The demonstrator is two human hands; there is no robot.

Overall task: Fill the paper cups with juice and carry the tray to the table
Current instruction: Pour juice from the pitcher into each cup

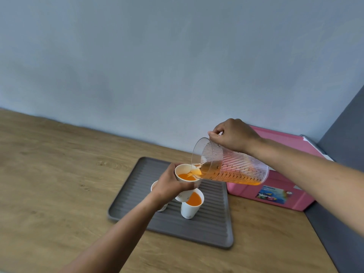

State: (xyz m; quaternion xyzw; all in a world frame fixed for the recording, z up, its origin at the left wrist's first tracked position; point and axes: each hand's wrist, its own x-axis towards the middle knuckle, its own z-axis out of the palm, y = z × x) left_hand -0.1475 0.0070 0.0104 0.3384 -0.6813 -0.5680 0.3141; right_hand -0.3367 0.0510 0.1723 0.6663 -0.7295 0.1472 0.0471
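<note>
My right grip [231,135] is clasped around the rim end of the clear ribbed jug [230,164], tipped so juice runs from its lip into the paper cup [186,173] that my left grip [173,186] holds lifted above the grey tray [137,194]. I judge this is mid-pour: the held cup looks partly filled. Next I should level the jug before the juice nears the brim, then set the cup down upright. On the tray directly beneath, at 6 o'clock, stands a filled cup [191,204]; another cup [157,194] sits half hidden behind my left wrist. A pink box [285,186] crowds the wooden counter [59,174] at 3 o'clock.
</note>
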